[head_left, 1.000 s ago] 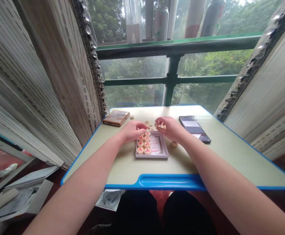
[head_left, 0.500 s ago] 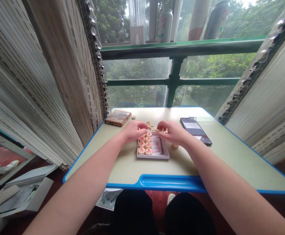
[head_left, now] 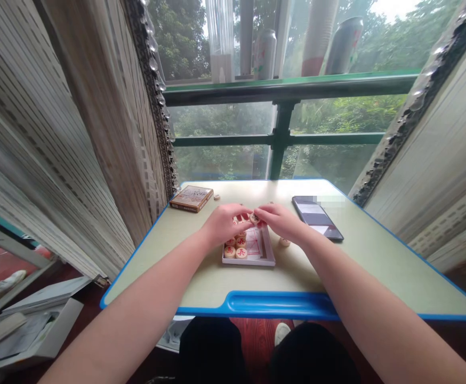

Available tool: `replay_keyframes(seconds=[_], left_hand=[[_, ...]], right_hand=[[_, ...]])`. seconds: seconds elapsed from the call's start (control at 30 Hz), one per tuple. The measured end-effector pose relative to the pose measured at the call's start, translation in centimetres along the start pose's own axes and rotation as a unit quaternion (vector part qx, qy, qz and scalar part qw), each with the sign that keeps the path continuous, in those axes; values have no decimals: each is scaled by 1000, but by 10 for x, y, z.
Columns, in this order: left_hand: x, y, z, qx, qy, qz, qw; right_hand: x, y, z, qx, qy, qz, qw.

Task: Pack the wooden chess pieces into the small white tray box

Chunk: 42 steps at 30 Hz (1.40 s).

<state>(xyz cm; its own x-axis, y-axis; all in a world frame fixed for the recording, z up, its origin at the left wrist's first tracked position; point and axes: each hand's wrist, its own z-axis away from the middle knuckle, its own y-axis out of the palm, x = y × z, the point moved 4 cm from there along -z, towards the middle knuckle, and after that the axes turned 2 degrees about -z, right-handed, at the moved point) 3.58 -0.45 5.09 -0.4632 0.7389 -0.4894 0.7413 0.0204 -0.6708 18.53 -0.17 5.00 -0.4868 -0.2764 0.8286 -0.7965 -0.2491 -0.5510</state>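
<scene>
On the pale bench (head_left: 193, 272), near its middle, stood a white tray (head_left: 249, 262), and both hands were over its far part. The grip of the right hand (head_left: 283, 221) was closed to a narrow pinch, and it had hold of one round piece (head_left: 254, 218) with a dark marking, just above the far part of the tray. The left hand (head_left: 223, 221) was at the far left corner of the tray; its grip was partly open, with the thumb apart from the fingers. Whether its fingertips also touched the round piece, I could not tell.

The marked face of this piece was turned up and toward the person. The near edge of the tray ran along the near edge of the bench.

At least four red-marked pieces (head_left: 241, 253) were in the left half of the tray, partly covered by the left hand; beside them lay one printed sheet (head_left: 255, 245). One loose piece (head_left: 284, 242) was near the tray's right side, and one small disc (head_left: 216, 197) just beside one closed box (head_left: 192, 199). One phone (head_left: 316, 217) lay at the right, its long axis going from far left to near right
</scene>
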Motion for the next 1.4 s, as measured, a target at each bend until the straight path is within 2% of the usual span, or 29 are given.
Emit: replay_keyframes(seconds=[0.1,0.2,0.33,0.43,0.6,0.7,0.8,0.97,1.03,1.1,1.17,1.23,1.33,1.4], left_hand=[[0,2,0,-8,1,3,1000],[1,-2,-1,-41,-14,-16,999],[1,-10,-2,-72,-20,-64,995],[2,-11,-1,-72,-18,-87,993],[3,-5,2,-39,-11,-89,995],[1,-6,2,-42,6,-85,995],[-2,-10,1,-53,30,-77,995],[-7,-7,1,-35,60,-96,993],[-8,-7,0,-41,54,-97,993],[-6,-9,0,-63,32,-89,994],[-1,-14,-1,-93,-6,-74,993],[7,-20,-2,-125,-52,-50,990],[18,-26,-3,-151,-102,-14,983],[21,-27,-3,-153,-114,-6,982]], right_hand=[[-2,1,0,8,24,-99,995],[0,-4,1,-21,23,-133,991],[8,-8,3,-39,-12,-121,992],[12,-8,5,-39,-33,-131,990],[9,-6,3,-59,-14,-105,993],[7,-8,2,-81,-5,-72,994],[7,-8,2,-74,-12,-66,995],[10,-8,4,-47,-13,-61,997],[10,-12,5,-57,-8,-24,998],[9,-18,6,-81,-5,83,993],[7,-24,6,-93,16,224,970],[2,-25,6,-69,37,309,948],[-1,-20,6,-25,38,325,945],[-1,-16,6,-16,35,332,942]])
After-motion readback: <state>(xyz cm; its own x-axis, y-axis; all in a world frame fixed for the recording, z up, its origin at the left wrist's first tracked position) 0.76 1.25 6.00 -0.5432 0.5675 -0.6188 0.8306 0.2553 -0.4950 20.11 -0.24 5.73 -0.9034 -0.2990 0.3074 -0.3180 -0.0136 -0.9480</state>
